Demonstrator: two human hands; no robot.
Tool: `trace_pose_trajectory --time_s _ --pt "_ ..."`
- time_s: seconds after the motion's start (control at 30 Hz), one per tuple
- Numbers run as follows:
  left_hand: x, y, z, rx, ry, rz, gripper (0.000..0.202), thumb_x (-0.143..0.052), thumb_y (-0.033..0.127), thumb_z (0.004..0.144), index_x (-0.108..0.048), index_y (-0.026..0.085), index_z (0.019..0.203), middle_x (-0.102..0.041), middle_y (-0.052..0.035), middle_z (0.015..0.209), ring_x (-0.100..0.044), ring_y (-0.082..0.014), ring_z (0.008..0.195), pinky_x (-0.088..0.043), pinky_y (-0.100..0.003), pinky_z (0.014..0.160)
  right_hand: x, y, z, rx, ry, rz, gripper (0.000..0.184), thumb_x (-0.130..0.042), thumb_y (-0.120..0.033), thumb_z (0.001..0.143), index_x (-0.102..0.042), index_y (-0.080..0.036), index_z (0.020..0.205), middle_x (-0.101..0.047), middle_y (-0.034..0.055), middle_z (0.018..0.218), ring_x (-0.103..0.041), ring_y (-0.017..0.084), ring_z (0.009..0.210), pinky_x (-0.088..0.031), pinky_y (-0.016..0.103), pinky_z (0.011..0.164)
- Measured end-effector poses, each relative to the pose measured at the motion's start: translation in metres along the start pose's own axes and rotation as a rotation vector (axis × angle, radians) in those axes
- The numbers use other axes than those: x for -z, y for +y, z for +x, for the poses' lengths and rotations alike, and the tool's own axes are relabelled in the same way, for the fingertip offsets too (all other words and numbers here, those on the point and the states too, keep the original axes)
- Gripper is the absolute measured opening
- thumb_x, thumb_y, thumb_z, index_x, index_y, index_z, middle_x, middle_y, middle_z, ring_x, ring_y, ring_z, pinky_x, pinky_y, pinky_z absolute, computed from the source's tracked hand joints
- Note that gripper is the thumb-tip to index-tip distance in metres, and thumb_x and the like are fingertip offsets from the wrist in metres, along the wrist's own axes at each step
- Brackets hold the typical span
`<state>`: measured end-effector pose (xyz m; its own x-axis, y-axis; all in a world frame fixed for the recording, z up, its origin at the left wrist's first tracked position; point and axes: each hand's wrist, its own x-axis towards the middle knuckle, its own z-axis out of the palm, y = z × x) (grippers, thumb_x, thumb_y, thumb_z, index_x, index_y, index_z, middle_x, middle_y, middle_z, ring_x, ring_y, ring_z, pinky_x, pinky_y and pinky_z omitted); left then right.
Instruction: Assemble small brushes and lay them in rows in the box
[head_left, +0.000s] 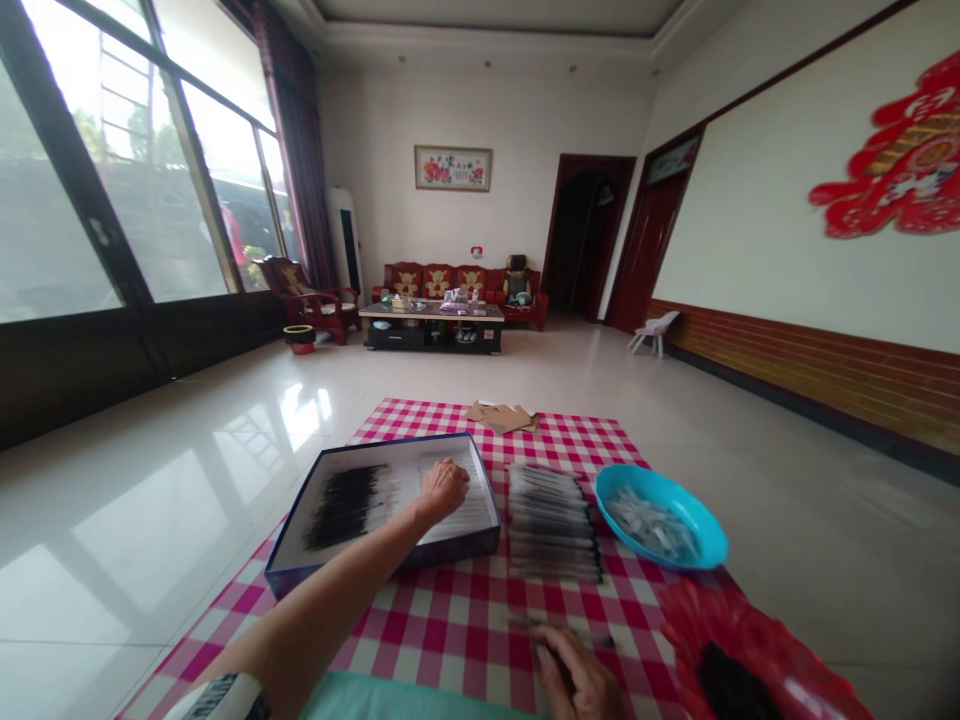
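My left hand point(442, 487) reaches into a shallow dark-blue box point(300, 570) on the checked cloth. Its fingers are curled over thin pale strips at the right side of the box. What they hold, if anything, is too small to make out. A dark bundle of fine black strands point(343, 503) lies in the left half of the box. My right hand point(577, 678) rests low on the cloth near the bottom edge, fingers bent onto a thin dark strip point(562, 628). A stack of dark-edged cards point(551, 520) lies between the box and a blue bowl point(701, 520).
The red-and-white checked cloth point(450, 620) covers a low table. The blue bowl holds small clear pieces. A red tray point(757, 640) with dark strands sits at the bottom right. Brown cardboard pieces point(504, 415) lie at the far edge. Beyond are a tiled floor, coffee table point(433, 325) and sofa.
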<state>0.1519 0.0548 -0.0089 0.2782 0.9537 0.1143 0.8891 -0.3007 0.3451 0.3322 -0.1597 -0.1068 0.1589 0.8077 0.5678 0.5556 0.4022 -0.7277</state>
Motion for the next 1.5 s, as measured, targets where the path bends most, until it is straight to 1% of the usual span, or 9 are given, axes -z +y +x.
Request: trace_pose_trajectory --time_s 0.33,0.53,0.67,0.77,0.9,1.1,1.23,1.37,1.5 --pt "0.002 0.0 -0.002 -0.062 0.056 0.018 0.023 -0.056 0.024 0.081 -0.069 0.021 0.099 -0.064 -0.008 0.098 -0.059 -0.0211 0.093 -0.045 -0.03 0.08 0.015 -0.004 0.006 0.042 0.007 -0.092 0.018 -0.049 -0.027 0.087 -0.064 -0.022 0.095 -0.071 0.0072 0.084 -0.068 0.02 0.076 -0.054 0.026 0.066" --pt "0.013 0.035 -0.053 -0.271 0.149 -0.102 0.024 -0.046 0.028 0.089 -0.065 0.023 0.103 -0.061 -0.0047 0.099 -0.056 -0.0168 0.094 -0.042 -0.027 0.084 0.033 0.008 0.013 0.108 0.098 -0.363 0.021 -0.047 -0.025 0.087 -0.065 -0.019 0.097 -0.069 0.0109 0.093 -0.065 0.023 0.087 -0.054 0.034 0.076" --pt "-0.009 0.054 -0.103 -0.53 0.13 -0.21 0.02 -0.045 0.023 0.088 -0.065 0.022 0.091 -0.059 -0.0018 0.081 -0.055 -0.014 0.081 -0.043 -0.024 0.074 0.032 0.016 0.01 0.086 -0.01 -0.526 0.026 -0.047 -0.024 0.085 -0.064 -0.017 0.104 -0.066 0.0131 0.102 -0.061 0.027 0.096 -0.052 0.041 0.082" --pt "-0.035 0.059 -0.126 -0.567 0.048 -0.124 0.012 -0.052 0.02 0.083 -0.063 0.021 0.087 -0.057 -0.0018 0.083 -0.053 -0.0152 0.08 -0.043 -0.025 0.07 0.03 0.022 0.008 0.082 -0.055 -0.625 0.03 -0.048 -0.019 0.081 -0.063 -0.014 0.106 -0.064 0.0158 0.105 -0.059 0.031 0.099 -0.051 0.047 0.084" --pt "-0.058 0.065 -0.135 -0.59 -0.012 0.016 0.006 -0.056 0.023 0.081 -0.059 0.02 0.085 -0.057 -0.0027 0.087 -0.051 -0.0174 0.082 -0.043 -0.029 0.074 0.029 0.024 0.008 0.094 -0.099 -0.625 0.026 -0.044 -0.016 0.083 -0.064 -0.015 0.1 -0.064 0.0153 0.103 -0.06 0.029 0.096 -0.051 0.045 0.083" --pt "-0.068 0.077 -0.139 -0.642 0.008 0.038 0.01 -0.049 0.028 0.088 -0.056 0.021 0.091 -0.057 -0.0024 0.086 -0.049 -0.0187 0.081 -0.04 -0.032 0.076 0.027 0.009 0.013 0.1 -0.075 -0.381 0.022 -0.042 -0.024 0.089 -0.062 -0.02 0.097 -0.067 0.0107 0.096 -0.065 0.023 0.089 -0.054 0.037 0.077" --pt "-0.07 0.073 -0.143 -0.616 0.019 -0.006 0.014 -0.041 0.023 0.091 -0.055 0.021 0.094 -0.056 -0.0015 0.081 -0.048 -0.0171 0.076 -0.037 -0.029 0.071 0.028 0.006 0.014 -0.041 0.022 -0.212 0.024 -0.049 -0.036 0.086 -0.064 -0.019 0.094 -0.07 0.0103 0.09 -0.067 0.023 0.083 -0.056 0.032 0.072" --pt "-0.069 0.065 -0.146 -0.569 0.047 -0.038 0.018 -0.037 0.019 0.092 -0.055 0.021 0.091 -0.055 -0.0018 0.079 -0.048 -0.0165 0.074 -0.036 -0.029 0.07 0.033 0.01 0.017 -0.329 0.101 -0.043 0.037 -0.055 -0.05 0.078 -0.068 -0.017 0.091 -0.073 0.0117 0.091 -0.068 0.026 0.084 -0.056 0.034 0.073" --pt "-0.068 0.066 -0.148 -0.55 0.089 -0.072 0.017 -0.038 0.016 0.089 -0.055 0.02 0.093 -0.055 -0.0025 0.077 -0.049 -0.0167 0.072 -0.038 -0.029 0.068 0.036 0.006 0.02 -0.631 0.104 0.26 0.042 -0.065 -0.054 0.068 -0.068 -0.017 0.088 -0.073 0.0069 0.079 -0.068 0.024 0.067 -0.056 0.03 0.057"
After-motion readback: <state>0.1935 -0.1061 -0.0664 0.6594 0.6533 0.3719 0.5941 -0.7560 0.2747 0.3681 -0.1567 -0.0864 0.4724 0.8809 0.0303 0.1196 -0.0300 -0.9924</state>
